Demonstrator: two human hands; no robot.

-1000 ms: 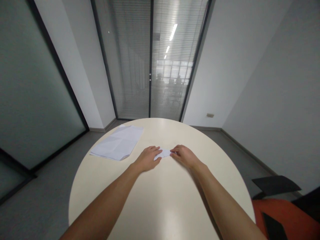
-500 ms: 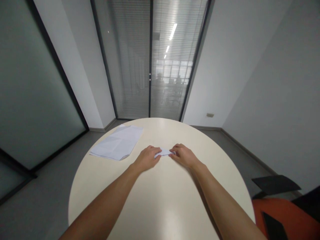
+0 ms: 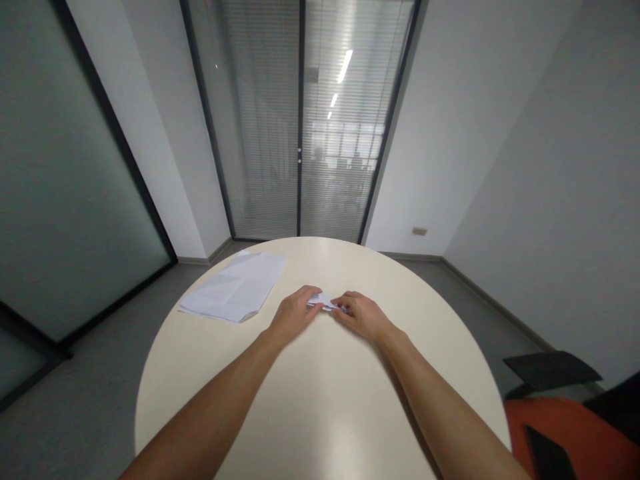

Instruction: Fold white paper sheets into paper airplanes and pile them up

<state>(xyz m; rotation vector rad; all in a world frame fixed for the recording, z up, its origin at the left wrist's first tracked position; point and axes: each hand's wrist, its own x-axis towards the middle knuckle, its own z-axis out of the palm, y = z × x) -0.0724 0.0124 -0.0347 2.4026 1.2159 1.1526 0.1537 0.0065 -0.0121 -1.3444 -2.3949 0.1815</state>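
Note:
A small folded piece of white paper [image 3: 327, 302] lies on the round cream table [image 3: 320, 400], near its middle. My left hand [image 3: 295, 313] pinches the paper's left end with curled fingers. My right hand [image 3: 360, 313] grips the right end, fingers bent onto it. Both hands nearly meet, so only a narrow strip of paper shows between them.
A stack of white sheets [image 3: 235, 285] lies at the table's far left edge. An orange chair [image 3: 575, 433] with a black armrest stands at the lower right. Glass doors with blinds [image 3: 300, 120] and grey walls enclose the room.
My hands have drawn closer together over the paper, hiding more of it. The right hand slid slightly left. The sheet stack has not moved.

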